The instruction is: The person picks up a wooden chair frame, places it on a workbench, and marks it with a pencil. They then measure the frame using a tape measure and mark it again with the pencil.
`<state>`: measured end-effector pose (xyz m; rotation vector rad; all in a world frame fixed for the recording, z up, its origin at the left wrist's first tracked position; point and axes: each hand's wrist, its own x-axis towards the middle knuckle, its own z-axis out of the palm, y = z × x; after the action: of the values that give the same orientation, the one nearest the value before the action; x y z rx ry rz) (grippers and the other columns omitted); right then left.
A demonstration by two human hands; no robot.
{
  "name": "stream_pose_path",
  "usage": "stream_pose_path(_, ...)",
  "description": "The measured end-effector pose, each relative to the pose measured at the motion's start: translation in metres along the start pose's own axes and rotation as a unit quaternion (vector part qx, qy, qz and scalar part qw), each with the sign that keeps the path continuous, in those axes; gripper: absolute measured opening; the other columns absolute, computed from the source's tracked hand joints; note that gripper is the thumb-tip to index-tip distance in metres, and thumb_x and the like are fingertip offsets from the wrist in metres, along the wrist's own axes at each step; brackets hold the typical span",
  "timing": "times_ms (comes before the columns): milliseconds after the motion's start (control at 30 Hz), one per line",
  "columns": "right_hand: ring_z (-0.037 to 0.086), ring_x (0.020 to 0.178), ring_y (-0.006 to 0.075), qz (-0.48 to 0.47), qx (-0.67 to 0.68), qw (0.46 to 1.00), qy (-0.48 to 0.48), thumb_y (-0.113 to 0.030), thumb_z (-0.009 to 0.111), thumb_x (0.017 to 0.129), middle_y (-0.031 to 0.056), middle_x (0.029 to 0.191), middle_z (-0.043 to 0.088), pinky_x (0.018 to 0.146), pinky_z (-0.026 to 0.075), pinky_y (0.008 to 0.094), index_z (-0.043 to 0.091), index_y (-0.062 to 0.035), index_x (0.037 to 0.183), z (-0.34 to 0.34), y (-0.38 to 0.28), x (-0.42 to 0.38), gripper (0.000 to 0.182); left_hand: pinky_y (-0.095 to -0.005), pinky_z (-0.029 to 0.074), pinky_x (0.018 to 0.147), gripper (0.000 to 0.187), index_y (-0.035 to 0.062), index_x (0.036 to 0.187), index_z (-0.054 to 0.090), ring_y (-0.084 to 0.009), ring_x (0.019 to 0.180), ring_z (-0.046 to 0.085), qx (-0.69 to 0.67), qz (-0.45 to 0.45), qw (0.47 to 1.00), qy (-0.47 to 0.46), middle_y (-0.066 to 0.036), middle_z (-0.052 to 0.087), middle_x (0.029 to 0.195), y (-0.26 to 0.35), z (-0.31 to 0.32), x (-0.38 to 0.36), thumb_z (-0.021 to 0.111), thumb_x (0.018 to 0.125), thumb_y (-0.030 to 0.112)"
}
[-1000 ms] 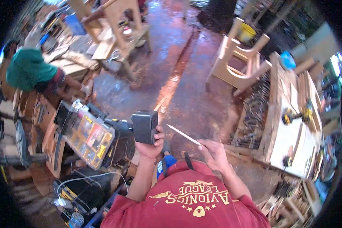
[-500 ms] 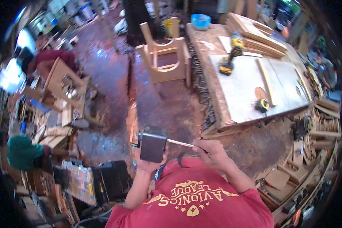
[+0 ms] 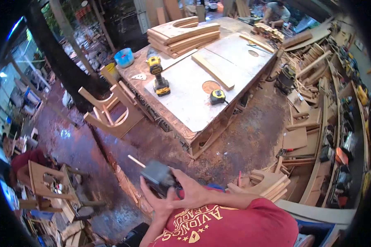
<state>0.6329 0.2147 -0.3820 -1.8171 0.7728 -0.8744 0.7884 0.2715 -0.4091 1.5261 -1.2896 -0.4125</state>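
Both hands hold a black box-shaped pencil sharpener [image 3: 157, 173] in front of the red shirt. A pale pencil [image 3: 136, 161] sticks out of its far side, up and to the left. My left hand [image 3: 160, 202] supports the sharpener from below and the left, its fingers around the casing. My right hand [image 3: 190, 188] is closed at the near right side of the sharpener. The crank is hidden behind the hands, and the fingertips are partly blurred.
Ahead stands a workbench [image 3: 181, 108] with a yellow drill [image 3: 158, 76], a tape measure [image 3: 217, 97], a wood strip [image 3: 212, 71] and stacked curved wood pieces [image 3: 183, 35]. A wooden stool frame [image 3: 115, 111] stands left of it. Wood offcuts [image 3: 294, 142] lie right. Another person [image 3: 27, 162] is at far left.
My view has swung right. My right hand has let go of the pencil and moved onto the sharpener. The sharpener has turned, so the pencil now points away to the upper left.
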Motion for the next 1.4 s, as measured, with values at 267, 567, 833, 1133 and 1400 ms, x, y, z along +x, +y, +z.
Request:
stream_pose_path(267,0.069,0.096,0.0354,0.137,-0.050,0.987,-0.067,-0.034,0.081,0.072,0.0242,0.103,0.068,0.084,0.053,0.0413,0.049,0.0018,0.130,-0.019,0.007,0.002,0.075,-0.0509,0.043,0.101,0.076,-0.0018,0.132,0.052,-0.0441,0.119,0.050,0.162,0.241,0.935,-0.202,-0.023,0.054,0.126,0.002,-0.074,0.022,0.085,0.070,0.026)
stream_pose_path(567,0.068,0.097,0.0395,0.064,-0.057,0.988,-0.126,-0.036,0.072,0.086,0.0234,0.104,0.069,0.087,0.053,0.0448,0.061,0.0020,0.123,0.025,0.029,-0.021,0.055,-0.0427,0.052,0.092,0.078,-0.0007,0.125,0.059,-0.0395,0.108,0.066,0.109,-0.059,0.853,-0.507,-0.024,0.068,0.111,-0.007,-0.082,0.076,0.085,0.071,0.050)
stream_pose_path(833,0.069,0.087,0.0323,0.054,-0.043,0.994,-0.080,-0.016,0.070,0.088,0.0149,0.091,0.071,0.078,0.054,0.0387,0.071,-0.0049,0.105,0.020,-0.003,-0.008,0.020,-0.0439,0.051,0.086,0.078,-0.0014,0.120,0.058,-0.0417,0.099,0.066,0.102,-0.029,0.799,-0.591,-0.026,0.068,0.100,-0.016,-0.063,0.079,0.083,0.069,0.052)
stream_pose_path(1133,0.066,0.076,0.0202,0.124,0.082,0.980,-0.128,-0.019,0.074,0.086,0.0102,0.084,0.071,0.071,0.051,0.0351,0.073,-0.0048,0.093,0.047,0.037,-0.030,0.016,-0.0422,0.051,0.090,0.083,0.0010,0.127,0.058,-0.0373,0.103,0.068,0.100,-0.132,0.847,-0.506,-0.023,0.070,0.106,-0.041,-0.097,0.052,0.082,0.070,0.057)
stream_pose_path(1400,0.060,0.069,0.0084,0.034,0.115,0.972,-0.200,-0.018,0.075,0.089,0.0042,0.077,0.070,0.061,0.048,0.0277,0.074,-0.0040,0.094,0.038,0.021,0.030,0.014,-0.0417,0.051,0.091,0.081,0.0028,0.127,0.057,-0.0327,0.104,0.068,0.043,-0.163,0.824,-0.541,-0.021,0.070,0.108,-0.047,-0.089,0.048,0.084,0.070,0.054)
